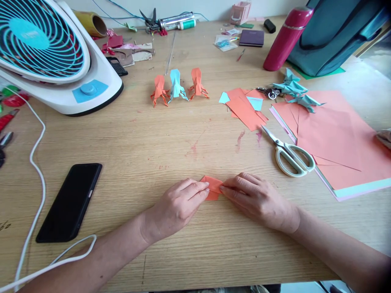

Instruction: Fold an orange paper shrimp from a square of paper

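Both our hands are gripping a folded orange paper [214, 185]

We are holding the small folded piece low over the wooden table [137, 142], between our two hands and near the table's front edge. With our left hand [175, 203] we are gripping its left part narrowly, the fingertips drawn together on the paper. With our right hand [259, 199] we are pinching its right end in an equally narrow grip. Our own fingers are hiding the edges there, so we cannot tell how much paper is sitting beneath them.

Beyond our right hand, white-handled scissors [278, 143] are lying with their tips pointing toward orange offcuts [247, 112]. Farther right, a stack of coloured sheets [330, 126] is resting flat, blue folded shapes [290, 87] lying at its far end. Straight ahead, three folded figures [175, 81] are standing in a row, blue between two orange. To our left, a black phone [69, 203] is lying near a white cable [43, 187].
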### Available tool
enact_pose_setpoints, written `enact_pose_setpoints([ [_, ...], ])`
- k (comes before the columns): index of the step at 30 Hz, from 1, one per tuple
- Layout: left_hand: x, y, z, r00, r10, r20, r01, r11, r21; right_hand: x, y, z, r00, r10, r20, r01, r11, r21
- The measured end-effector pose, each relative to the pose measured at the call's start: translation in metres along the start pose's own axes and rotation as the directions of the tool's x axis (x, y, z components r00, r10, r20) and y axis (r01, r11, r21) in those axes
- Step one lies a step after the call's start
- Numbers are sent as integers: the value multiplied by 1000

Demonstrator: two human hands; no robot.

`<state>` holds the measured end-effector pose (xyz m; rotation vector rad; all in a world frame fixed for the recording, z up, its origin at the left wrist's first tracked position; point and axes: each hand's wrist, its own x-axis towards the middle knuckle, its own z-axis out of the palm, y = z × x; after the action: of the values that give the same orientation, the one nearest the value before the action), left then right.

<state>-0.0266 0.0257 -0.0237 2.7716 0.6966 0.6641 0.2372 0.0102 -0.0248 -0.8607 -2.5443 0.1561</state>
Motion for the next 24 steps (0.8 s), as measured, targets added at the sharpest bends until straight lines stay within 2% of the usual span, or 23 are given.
enact_pose_setpoints([
  [9, 2, 4, -1, 998, -50, 30, 50, 999, -2, -1, 1, 2, 1000, 28, -11, -27, 999, 44],
  [13, 10, 8, -2, 992, -113, 47, 115, 993, -25, 2, 0, 1, 997, 64, -38, -61, 995, 83],
  [21, 23, 6, 10, 950, -311, 19, 310, 935, -172, 4, -3, -1, 968, 249, 10, -243, 934, 263],
  [24, 23, 5, 12, 939, -343, 35, 342, 912, -227, 5, -5, -1, 947, 321, 13, -309, 898, 312],
])
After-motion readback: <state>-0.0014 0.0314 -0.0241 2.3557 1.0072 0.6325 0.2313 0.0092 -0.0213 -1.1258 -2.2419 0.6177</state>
